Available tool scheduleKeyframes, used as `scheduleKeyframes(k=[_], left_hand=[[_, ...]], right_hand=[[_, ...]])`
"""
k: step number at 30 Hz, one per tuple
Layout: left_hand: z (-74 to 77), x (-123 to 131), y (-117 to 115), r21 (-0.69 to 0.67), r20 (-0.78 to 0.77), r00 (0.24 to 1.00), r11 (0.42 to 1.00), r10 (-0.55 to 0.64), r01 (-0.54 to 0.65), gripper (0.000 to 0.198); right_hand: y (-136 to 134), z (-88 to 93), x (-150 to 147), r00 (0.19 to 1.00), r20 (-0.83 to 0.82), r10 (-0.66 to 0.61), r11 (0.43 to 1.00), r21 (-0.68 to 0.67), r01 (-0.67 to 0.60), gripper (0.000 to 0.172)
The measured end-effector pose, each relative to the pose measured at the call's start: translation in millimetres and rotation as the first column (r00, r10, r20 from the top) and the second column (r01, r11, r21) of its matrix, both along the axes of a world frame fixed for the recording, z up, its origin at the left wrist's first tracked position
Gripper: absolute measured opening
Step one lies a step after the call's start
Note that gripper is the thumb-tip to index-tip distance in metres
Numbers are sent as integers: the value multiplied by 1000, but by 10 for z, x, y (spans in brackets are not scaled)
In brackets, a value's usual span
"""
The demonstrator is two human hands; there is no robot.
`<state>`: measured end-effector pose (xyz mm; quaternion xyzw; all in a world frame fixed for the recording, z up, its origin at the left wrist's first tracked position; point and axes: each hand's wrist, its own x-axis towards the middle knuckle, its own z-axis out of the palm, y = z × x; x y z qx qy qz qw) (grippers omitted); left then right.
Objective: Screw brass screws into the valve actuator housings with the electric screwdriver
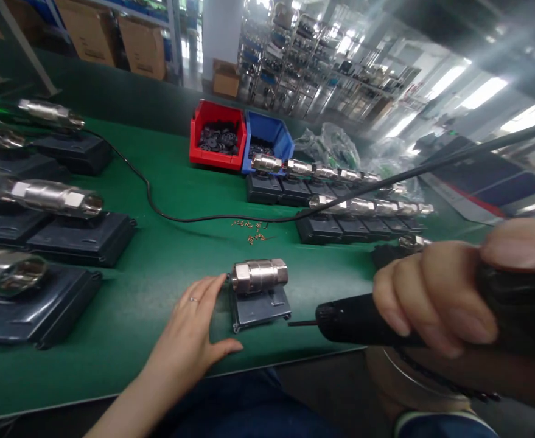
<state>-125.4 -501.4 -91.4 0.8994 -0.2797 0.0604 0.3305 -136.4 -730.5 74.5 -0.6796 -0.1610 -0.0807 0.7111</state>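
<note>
Metal-topped unit (260,293), on worktop (171,258); left hand (192,325): fingers spread beside it; right hand (436,292): fingers clenched around black screwdriver (353,319).

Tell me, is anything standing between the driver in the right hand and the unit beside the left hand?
Nothing visible stands between the driver and the unit. The left hand is at the unit's opposite side, and the cable runs beyond the unit, out of the way.
</note>
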Motion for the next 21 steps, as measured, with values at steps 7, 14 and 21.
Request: scheduleKeyframes(k=[7,14,21], left_hand=[[-143,126,-233,-3,-222,966,991,-130,132,88],[-144,132,-217,-34,-223,967,992,-125,120,88],[-149,128,-225,-52,-192,971,990,-141,134,89]], right_hand=[[114,-82,-47,997,-4,-82,993,84,82,25],[52,-207,32,999,-18,35,999,33,-35,25],[33,-250,61,989,-72,130,991,39,-127,28]])
